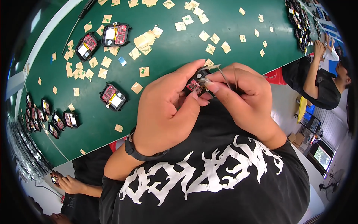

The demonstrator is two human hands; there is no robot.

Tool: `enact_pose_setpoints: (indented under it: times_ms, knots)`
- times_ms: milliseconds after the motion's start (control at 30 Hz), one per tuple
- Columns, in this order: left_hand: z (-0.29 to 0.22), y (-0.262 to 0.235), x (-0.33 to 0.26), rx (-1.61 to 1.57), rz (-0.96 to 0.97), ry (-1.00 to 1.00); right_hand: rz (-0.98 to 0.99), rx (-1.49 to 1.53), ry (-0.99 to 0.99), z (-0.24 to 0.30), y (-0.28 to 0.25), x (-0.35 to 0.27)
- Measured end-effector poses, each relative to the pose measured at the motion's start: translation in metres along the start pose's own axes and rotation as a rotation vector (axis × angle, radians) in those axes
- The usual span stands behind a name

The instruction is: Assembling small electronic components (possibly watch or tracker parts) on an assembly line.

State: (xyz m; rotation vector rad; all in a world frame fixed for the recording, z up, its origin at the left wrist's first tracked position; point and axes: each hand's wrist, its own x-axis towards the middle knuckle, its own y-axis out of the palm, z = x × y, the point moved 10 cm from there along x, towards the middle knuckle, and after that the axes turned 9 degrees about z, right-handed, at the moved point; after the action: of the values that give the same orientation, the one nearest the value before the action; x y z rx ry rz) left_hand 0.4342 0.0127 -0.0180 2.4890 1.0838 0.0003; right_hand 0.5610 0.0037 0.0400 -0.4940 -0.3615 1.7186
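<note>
My left hand (pixel 167 106) is closed around a small black device housing (pixel 190 81), tilted up off the table. Inside it, a red circuit board (pixel 194 86) and a pale round part show. My right hand (pixel 244 93) is closed, with a thin metal tool that looks like tweezers (pixel 223 75) between its fingers. The thumb and fingertip of that hand press at the housing's side, beside a small silvery part (pixel 204 80). What exactly they pinch there is partly hidden. A pale strip sits at the housing's upper edge.
On the green table (pixel 167 48) lie open housings (pixel 113 96), more of them (pixel 116 34) farther back, and many tan paper squares (pixel 144 71). Several housings (pixel 70 119) cluster at the left, a pile (pixel 297 22) at far right. A screwdriver (pixel 86 9) lies far left. Co-workers sit on both sides.
</note>
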Motion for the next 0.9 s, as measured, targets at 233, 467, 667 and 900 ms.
enact_pose_setpoints:
  times_ms: [233,467,667,900]
  knots:
    - [0.002,0.002,0.000,0.069,0.022,0.023,-0.017,0.337,0.198,-0.028,0.010,-0.003]
    - [-0.007,0.004,-0.003,0.251,0.058,0.091,-0.108,0.726,0.342,-0.051,0.021,-0.005]
    - [-0.008,0.002,-0.003,0.278,0.031,0.087,-0.008,0.590,0.406,-0.058,0.015,0.002]
    - [0.001,0.004,-0.004,-0.028,0.039,-0.032,0.187,0.566,0.387,-0.056,0.014,0.008]
